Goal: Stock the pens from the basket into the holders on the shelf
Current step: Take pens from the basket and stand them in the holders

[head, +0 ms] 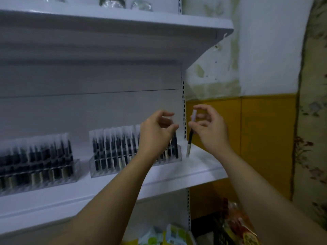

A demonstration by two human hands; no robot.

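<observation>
Pens (113, 144) with black barrels and frosted clear caps stand upright in rows inside two clear, boxy plastic holders, the right holder (99, 170) and the left holder (74, 172). Both sit on a smooth white metal shelf (203, 167). The right hand (210, 128) pinches one slim pen (190, 138) near its cap, just right of the right holder, tip down at the shelf surface. The left hand (155, 133) curls over that holder's right end, and blur hides whether it grips anything.
</observation>
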